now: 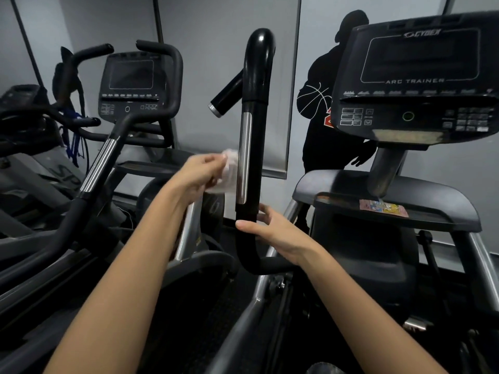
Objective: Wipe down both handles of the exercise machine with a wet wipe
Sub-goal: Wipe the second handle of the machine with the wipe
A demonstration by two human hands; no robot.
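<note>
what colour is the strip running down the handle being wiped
Shiny silver strip, chrome-like, on the otherwise black handle; it shows in the head view.

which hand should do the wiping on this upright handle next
Left. The left hand already holds the wet wipe beside the handle, at its chrome strip. The right hand carries no wipe and grips the handle lower down, steadying it.

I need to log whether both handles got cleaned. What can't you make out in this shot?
- Second handle: cut off by the right edge of the head view, or behind the console.
- Wet wipe: motion-blurred in the left hand; contact with the handle unclear.
- Right hand fingers: hidden behind the handle.
- Console button labels: too small.
</note>
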